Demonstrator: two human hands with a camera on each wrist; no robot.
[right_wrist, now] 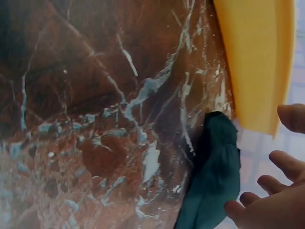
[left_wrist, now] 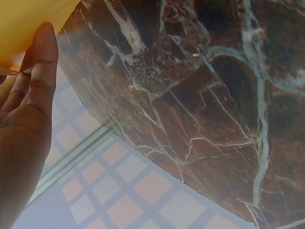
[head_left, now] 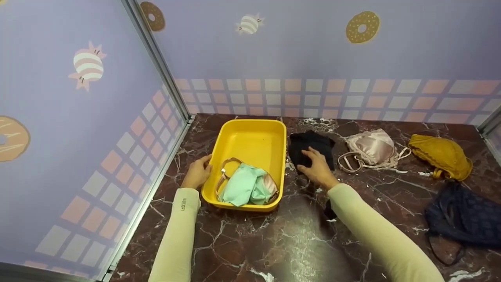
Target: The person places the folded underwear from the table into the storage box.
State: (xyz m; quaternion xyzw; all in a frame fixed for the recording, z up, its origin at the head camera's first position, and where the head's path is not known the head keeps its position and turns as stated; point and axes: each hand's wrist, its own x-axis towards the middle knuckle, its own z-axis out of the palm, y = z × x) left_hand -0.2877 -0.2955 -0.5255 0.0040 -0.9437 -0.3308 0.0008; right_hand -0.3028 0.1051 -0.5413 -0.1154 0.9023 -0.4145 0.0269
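My left hand (head_left: 197, 172) is at the left side of a yellow plastic tray (head_left: 250, 137), fingertips against its outer wall; in the left wrist view the foremost finger (left_wrist: 44, 62) is fairly straight. Inside the tray's near half lie a mint-green cloth garment (head_left: 243, 185) and a pinkish bra (head_left: 269, 183), partly covered by it. Just right of the tray, my right hand (head_left: 319, 169) hovers over a folded black garment (head_left: 307, 143), fingers spread and holding nothing. The right wrist view shows this dark garment (right_wrist: 214, 176) beside the fingertips.
Farther right on the dark marble tabletop (head_left: 297, 250) lie a pale pink satin bra (head_left: 372, 147), a mustard-yellow bra (head_left: 442, 154) and a navy bra (head_left: 469, 215) with a loose strap. A small black item (head_left: 330, 210) shows beside my right sleeve. Patterned walls (head_left: 274, 58) enclose the back and left.
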